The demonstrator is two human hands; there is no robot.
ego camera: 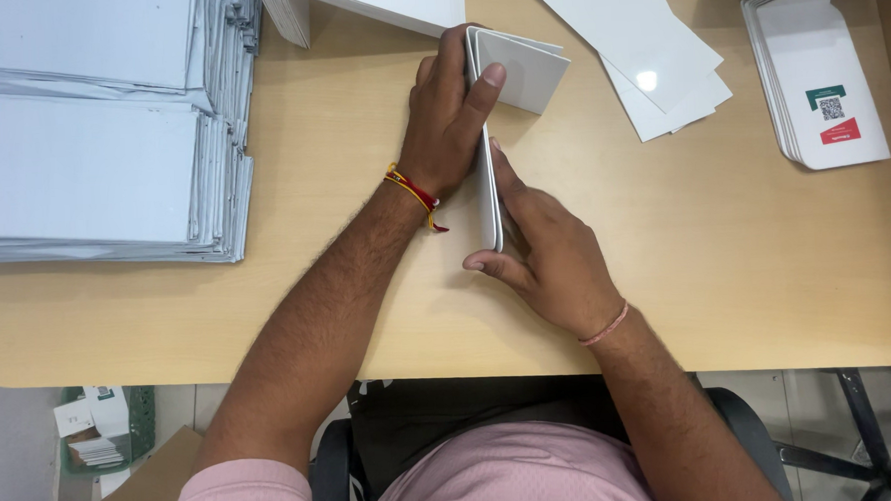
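A white folded card sheet (518, 67) stands on its long edge on the wooden table (726, 258), its upper flap tilted to the right. My left hand (450, 120) presses against the sheet's left side, thumb hooked over the top edge. My right hand (551, 261) grips the near end of the sheet from the right, thumb under the lower corner. Both wrists wear thread bands.
Tall stacks of flat white sheets (90, 126) fill the left of the table. Loose white cards (647, 41) lie at the back right. A pile of printed white cards (823, 74) sits at the far right. A green basket (98, 426) is on the floor.
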